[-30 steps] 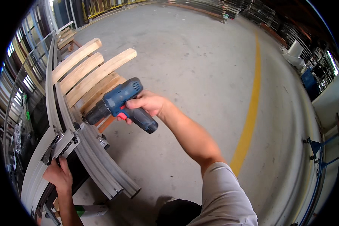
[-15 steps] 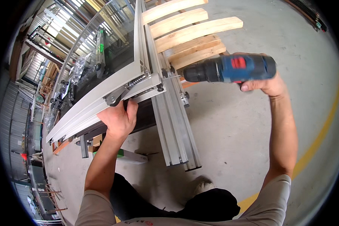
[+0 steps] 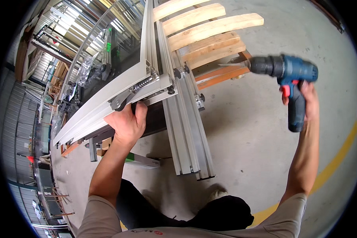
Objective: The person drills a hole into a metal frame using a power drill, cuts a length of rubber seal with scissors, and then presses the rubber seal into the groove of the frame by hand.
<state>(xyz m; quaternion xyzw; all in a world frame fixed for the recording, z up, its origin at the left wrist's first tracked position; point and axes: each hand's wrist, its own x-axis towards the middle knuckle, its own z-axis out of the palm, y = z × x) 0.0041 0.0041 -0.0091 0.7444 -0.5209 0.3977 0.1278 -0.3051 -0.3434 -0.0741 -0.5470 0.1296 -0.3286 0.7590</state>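
Observation:
My right hand point(image 3: 310, 101) is wrapped round the grip of a blue and black cordless drill point(image 3: 299, 71). The drill hangs in the air to the right of a white glazed window frame point(image 3: 87, 104), with its long thin bit pointing left and apart from the frame. My left hand point(image 3: 127, 123) grips the near edge of that frame, thumb up and most fingers hidden beneath it. Just above this hand, a metal hinge arm with a spring point(image 3: 141, 84) sits at the frame's corner. A small black knob point(image 3: 171, 90) stands to its right.
Aluminium rails point(image 3: 188, 135) jut toward me beside the frame. Wooden slats point(image 3: 218, 29) stick out to the right beyond them, above an orange support bar point(image 3: 222, 76). A long white and green box point(image 3: 144, 160) lies on the floor under the frame. Hardware in plastic point(image 3: 85, 71) rests on the glass.
The drill has moved right, away from the frame's corner, and turned so its grip points down. My left hand keeps its hold on the frame's edge.

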